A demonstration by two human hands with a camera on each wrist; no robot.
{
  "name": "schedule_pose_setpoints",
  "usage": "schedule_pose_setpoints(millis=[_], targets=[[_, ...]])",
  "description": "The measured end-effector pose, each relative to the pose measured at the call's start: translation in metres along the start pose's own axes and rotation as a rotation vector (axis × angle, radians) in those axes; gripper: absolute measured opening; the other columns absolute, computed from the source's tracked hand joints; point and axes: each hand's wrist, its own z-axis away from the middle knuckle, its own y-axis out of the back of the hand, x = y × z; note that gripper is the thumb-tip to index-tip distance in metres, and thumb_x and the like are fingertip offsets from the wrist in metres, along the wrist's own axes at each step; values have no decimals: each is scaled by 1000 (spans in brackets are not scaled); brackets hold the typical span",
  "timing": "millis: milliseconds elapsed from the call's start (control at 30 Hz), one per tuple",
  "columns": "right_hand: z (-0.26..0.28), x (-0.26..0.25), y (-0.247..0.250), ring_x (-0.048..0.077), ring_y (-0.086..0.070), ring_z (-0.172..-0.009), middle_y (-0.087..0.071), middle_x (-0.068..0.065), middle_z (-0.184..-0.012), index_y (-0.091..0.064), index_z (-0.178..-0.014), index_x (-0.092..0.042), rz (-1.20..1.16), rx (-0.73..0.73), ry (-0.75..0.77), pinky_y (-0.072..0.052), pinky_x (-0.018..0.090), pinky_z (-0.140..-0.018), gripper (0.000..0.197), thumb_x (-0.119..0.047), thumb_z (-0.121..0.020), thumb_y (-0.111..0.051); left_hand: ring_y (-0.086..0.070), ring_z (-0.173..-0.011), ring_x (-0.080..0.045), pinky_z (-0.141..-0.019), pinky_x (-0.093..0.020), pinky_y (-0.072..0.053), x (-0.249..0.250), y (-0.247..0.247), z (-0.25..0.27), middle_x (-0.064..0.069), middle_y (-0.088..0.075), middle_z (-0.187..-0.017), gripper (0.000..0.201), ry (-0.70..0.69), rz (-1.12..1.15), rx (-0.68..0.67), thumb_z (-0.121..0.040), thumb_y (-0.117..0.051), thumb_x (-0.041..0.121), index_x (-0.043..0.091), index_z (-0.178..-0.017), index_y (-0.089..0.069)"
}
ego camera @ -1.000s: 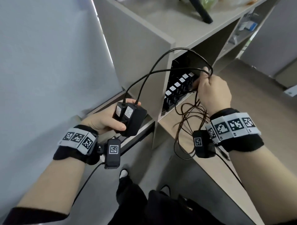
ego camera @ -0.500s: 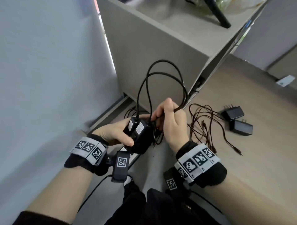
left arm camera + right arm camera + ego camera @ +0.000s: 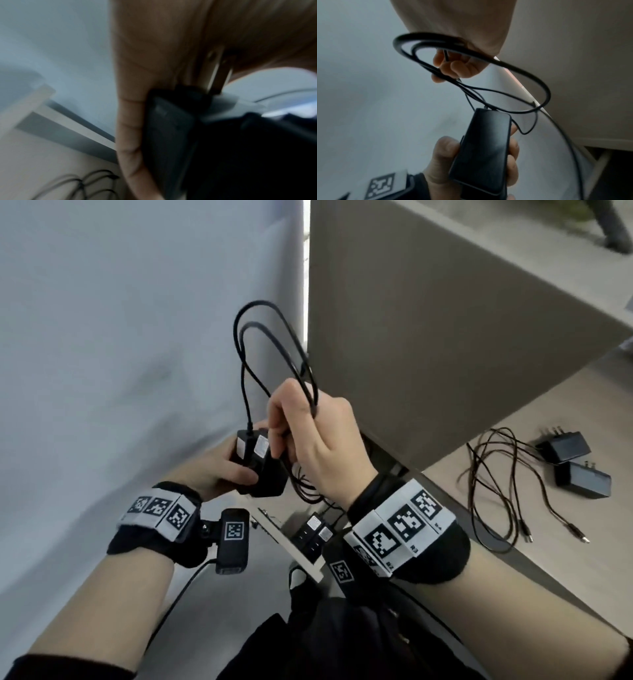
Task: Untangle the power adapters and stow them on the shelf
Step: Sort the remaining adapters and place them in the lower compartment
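Observation:
My left hand [image 3: 219,470] grips two black power adapters [image 3: 262,465] side by side, their white labels facing up. Their black cables [image 3: 270,344] rise in two loops. My right hand [image 3: 318,436] grips those cables just above the adapters, fingers curled round them. In the right wrist view the cable loops [image 3: 471,54] pass under my right fingers [image 3: 458,67], with the adapter pair [image 3: 484,148] below in my left hand. The left wrist view is blurred: an adapter [image 3: 168,128] lies against my left fingers [image 3: 130,121], its metal prongs [image 3: 217,70] showing.
Two more black adapters [image 3: 565,446] [image 3: 582,479] lie on the tan desk [image 3: 513,559] at right, beside a tangle of thin cable [image 3: 496,484]. The shelf unit's side panel [image 3: 428,337] stands just behind my hands. Below them, stowed adapters [image 3: 313,534] sit on a lower shelf.
My right hand has come back from the shelf opening to my left hand, bringing the cables with it, and now holds them bunched above the adapters. My view has turned left.

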Motion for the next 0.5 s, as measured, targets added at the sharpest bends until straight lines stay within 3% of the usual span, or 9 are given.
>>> schedule_pose_setpoints(millis=[33,67,133,200,233,333,400,433,500], targets=[[-3,10,-3,10,-50,-46,-56,0,-51,-52,-71,-10,33,-11,-14,-51,30,-59,39,-25,-100,-31,-58,-47,-1,-45,-11,-46,-4,1,-2,11,-63,-55,76,2,-52,46,-69,-39,-33,35,-62,-71],[-5,22,-4,10,-51,-47,-57,0,-52,-52,-71,-10,72,-5,-33,-52,33,-63,40,-26,-100,-31,-59,-47,0,-45,-10,-45,-8,3,-4,11,-63,-54,77,38,-89,99,-70,-40,-36,34,-64,-71],[-11,48,-2,8,-51,-49,-59,1,-54,-54,-69,-10,156,39,-108,-48,32,-61,44,-30,-100,-29,-66,-70,-7,-60,-16,-52,-16,5,-14,7,-70,-74,59,116,-183,228,-60,-63,-20,28,-92,-68],[-15,76,2,7,-53,-52,-63,0,-58,-58,-69,-12,233,81,-212,-46,33,-63,48,-34,-101,-29,-65,-96,-19,-81,-30,-56,-30,8,-27,-5,-69,-103,77,185,-323,310,-45,-76,6,20,-118,-56],[-16,89,5,7,-55,-54,-64,-1,-61,-59,-69,-12,285,87,-251,-47,34,-66,49,-35,-100,-28,-63,-101,-20,-84,-33,-53,-39,9,-35,-8,-66,-111,85,222,-364,336,-42,-77,10,19,-123,-51],[-17,119,14,23,-61,-68,-67,3,-67,-60,-75,-11,474,55,-307,-47,38,-72,51,-39,-98,-24,-60,-103,-16,-81,-21,-52,-63,7,-55,4,-60,-107,84,296,-467,403,-55,-79,6,23,-129,-43],[-16,127,20,32,-62,-75,-67,8,-75,-60,-83,-12,672,-26,-336,-43,35,-68,50,-39,-100,-22,-58,-93,-11,-64,-10,-51,-75,7,-63,9,-55,-96,76,327,-504,422,-62,-78,0,24,-125,-43],[-16,130,23,35,-61,-77,-66,10,-77,-60,-87,-12,785,-68,-343,-39,34,-65,49,-39,-101,-21,-57,-92,-12,-61,-9,-50,-81,8,-66,8,-54,-96,74,354,-539,396,-64,-78,-1,23,-124,-43],[-15,134,31,37,-61,-73,-65,11,-73,-61,-86,-13,949,-89,-314,-35,32,-61,54,-42,-100,-18,-57,-100,-16,-74,-22,-55,-94,10,-74,2,-52,-109,81,442,-639,314,-60,-82,6,23,-128,-41]])
